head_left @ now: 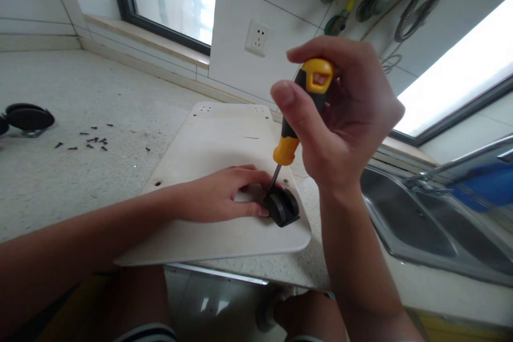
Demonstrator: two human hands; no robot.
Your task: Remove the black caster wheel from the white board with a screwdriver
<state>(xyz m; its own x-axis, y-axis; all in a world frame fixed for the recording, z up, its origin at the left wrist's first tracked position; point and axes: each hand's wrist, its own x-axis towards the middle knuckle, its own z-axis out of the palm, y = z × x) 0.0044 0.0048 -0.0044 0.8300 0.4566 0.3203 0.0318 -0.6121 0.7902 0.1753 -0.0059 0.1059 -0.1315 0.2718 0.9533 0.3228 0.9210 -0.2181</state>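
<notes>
A white board (208, 155) lies flat on the counter, its near edge at the counter's front. On its right near corner sits a black twin-wheel caster (282, 206). My left hand (228, 192) rests on the board, thumb and fingers closed around the caster's left side. In my right hand (344, 117) is a yellow and black screwdriver (286, 141), held tilted with its shaft pointing down. The tip meets the caster's base beside my left fingers, and any screw under it is hidden.
Several dark screws (93, 140) lie scattered on the speckled counter (100, 85) at left, near more black casters (30, 117). A steel double sink (412, 214) with a faucet (428, 184) is at right. A wall socket (258, 37) and pipes are behind.
</notes>
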